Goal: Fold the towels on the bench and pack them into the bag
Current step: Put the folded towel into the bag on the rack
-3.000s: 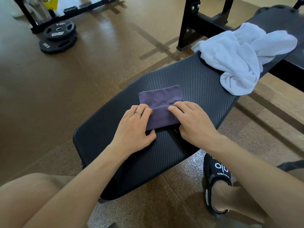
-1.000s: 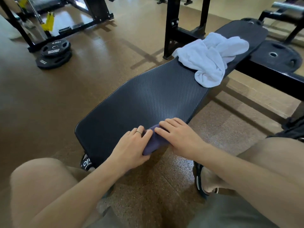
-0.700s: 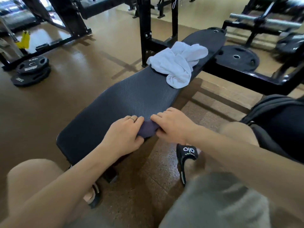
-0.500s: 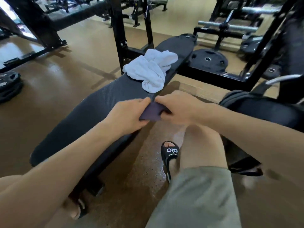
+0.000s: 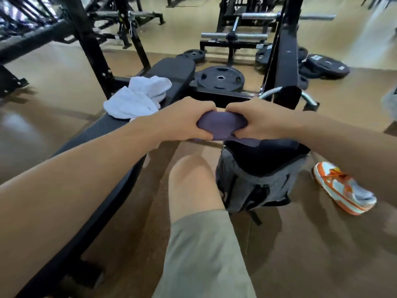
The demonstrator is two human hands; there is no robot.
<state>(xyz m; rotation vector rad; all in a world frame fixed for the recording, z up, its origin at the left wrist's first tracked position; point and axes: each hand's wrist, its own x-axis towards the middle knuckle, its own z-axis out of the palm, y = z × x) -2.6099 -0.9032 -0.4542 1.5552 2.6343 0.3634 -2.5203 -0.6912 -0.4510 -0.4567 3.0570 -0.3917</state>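
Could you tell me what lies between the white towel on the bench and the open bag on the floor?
In the head view, the left hand crosses that stretch, gripping the folded purple towel with the right hand just above the bag. The white towel is unfolded on the bench.

Your forearms are bare, with no sleeves showing, and so are your left hand [image 5: 182, 120] and right hand [image 5: 261, 119]. You wear khaki knee-length shorts [image 5: 204, 254].

Two towels: one purple towel [image 5: 221, 125], one white towel [image 5: 137, 98]. One bag [image 5: 257, 177]. One table [image 5: 94, 134]. One shoe [image 5: 341, 188]. Two hands: left hand [image 5: 182, 120], right hand [image 5: 264, 119].
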